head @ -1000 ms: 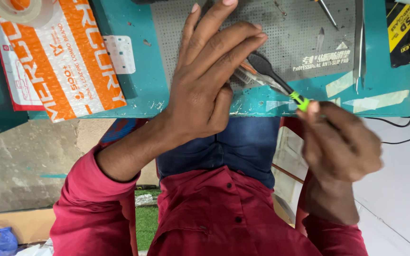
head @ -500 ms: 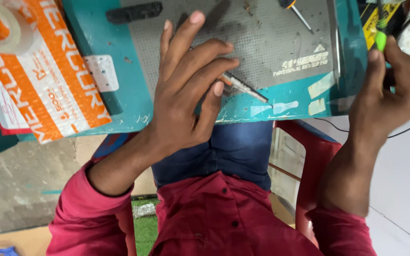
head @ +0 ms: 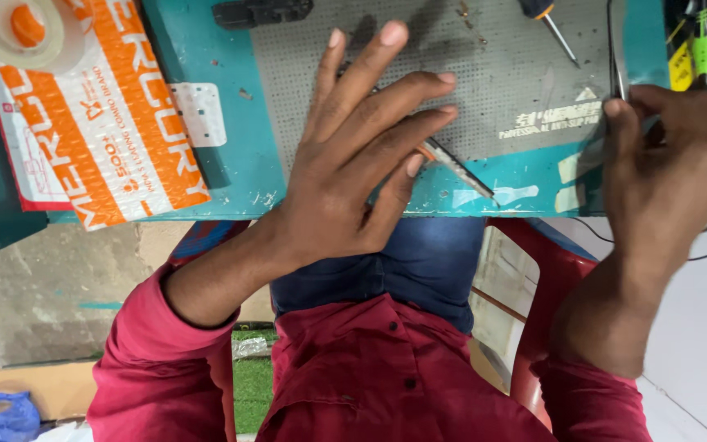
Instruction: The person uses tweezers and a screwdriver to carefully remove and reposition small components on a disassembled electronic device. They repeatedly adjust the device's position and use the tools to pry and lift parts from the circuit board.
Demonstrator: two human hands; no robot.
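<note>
A thin metal tool point(head: 456, 168) lies on the grey work mat point(head: 501, 82) under the spread, flat fingers of the left hand point(head: 353, 164), while at three o'clock the right hand point(head: 668, 155) pinches slim tweezers point(head: 618, 57) near the mat's edge, a small screwdriver point(head: 554, 24) at one o'clock.

Matt grey rubbery mat point(head: 501, 74) with a dotted texture on a scuffed, painted teal worktop point(head: 231, 155); glossy orange-and-white bubble-plastic mailer point(head: 100, 123); shiny metal tweezers point(head: 460, 170).
</note>
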